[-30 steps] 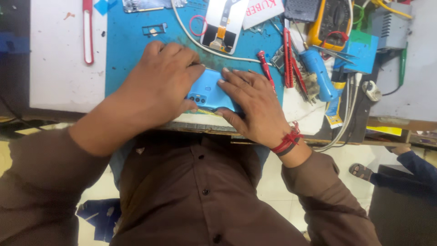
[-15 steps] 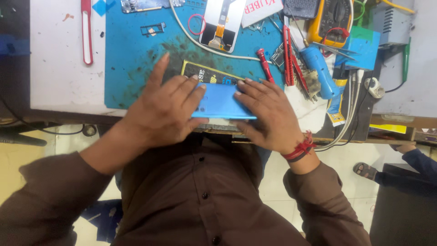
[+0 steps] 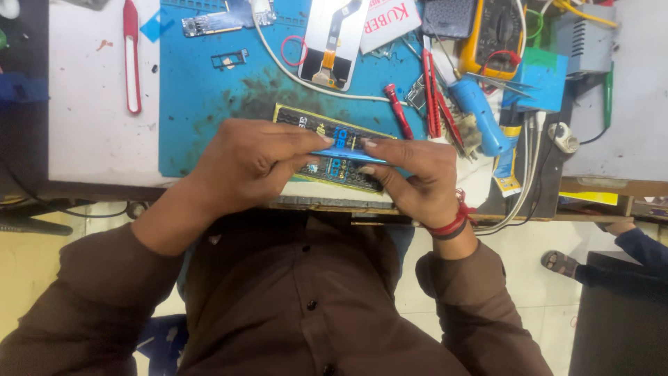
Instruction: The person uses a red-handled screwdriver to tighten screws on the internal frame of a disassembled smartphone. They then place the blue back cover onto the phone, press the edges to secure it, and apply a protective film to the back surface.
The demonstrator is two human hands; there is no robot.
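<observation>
Both hands up off the mat, holding a thin blue phone back cover (image 3: 348, 152) edge-on to the camera, just above the near edge of the bench (image 3: 90, 132). Half a second ago the cover lay flatter, its broad blue face showing between the hands; now only a narrow blue sliver shows, so it has been tipped on edge.

Left hand (image 3: 254, 163): fingers (image 3: 306, 141) closed along the cover's left end, thumb underneath. The earlier splayed index finger is now drawn in.

Right hand (image 3: 414, 177): fingers (image 3: 379, 146) pinched on the cover's right end, nails facing the camera. Red thread band (image 3: 452, 223) on that wrist.

Newly uncovered beneath the cover: a black card with yellow border (image 3: 327, 150) lying on the blue work mat (image 3: 209, 104), earlier mostly hidden by the hands.

Unchanged around it: a red screwdriver (image 3: 398, 110) just beyond the right hand, a white screen panel with flex cable (image 3: 332, 42) further back, a blue-handled tool (image 3: 480, 115) to the right, a red-handled blade (image 3: 131, 56) well off to the left on the white part of the bench. Another person's sandalled foot (image 3: 557, 262) on the floor at right.
</observation>
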